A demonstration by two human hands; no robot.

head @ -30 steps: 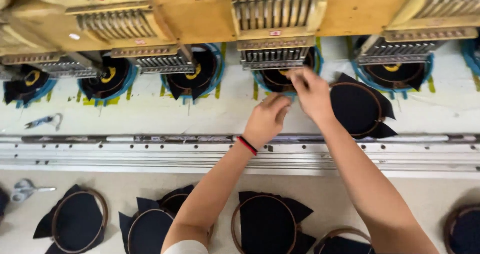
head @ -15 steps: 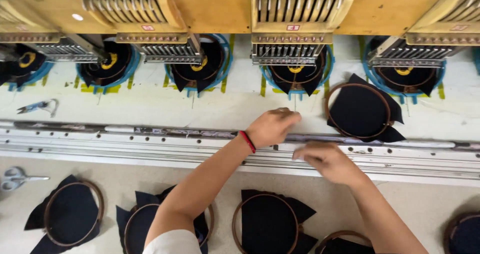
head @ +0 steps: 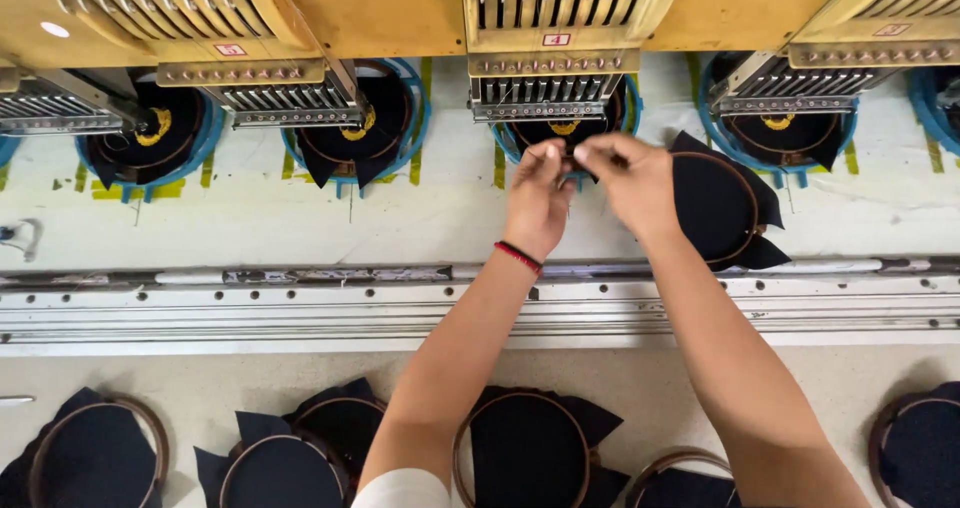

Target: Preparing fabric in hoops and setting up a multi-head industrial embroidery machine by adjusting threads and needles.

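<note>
Left hand (head: 538,196) and right hand (head: 628,176) meet fingertip to fingertip just below the middle embroidery head (head: 556,68), both pinched nearly shut, seemingly on a thread too fine to confirm. Judged step: threading at that head; next calls for a steady, fine pull. Right of the head lies a loose hooped dark fabric (head: 722,206)

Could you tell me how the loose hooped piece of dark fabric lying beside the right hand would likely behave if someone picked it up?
The hooped dark fabric would probably lift as one flat, fairly stiff disc, since a thin ring holds the cloth taut. Its loose corners poke past the ring and would likely flop. It looks light for its size, being only cloth and a slim hoop, and should slide rather than roll on the pale machine bed.
</note>
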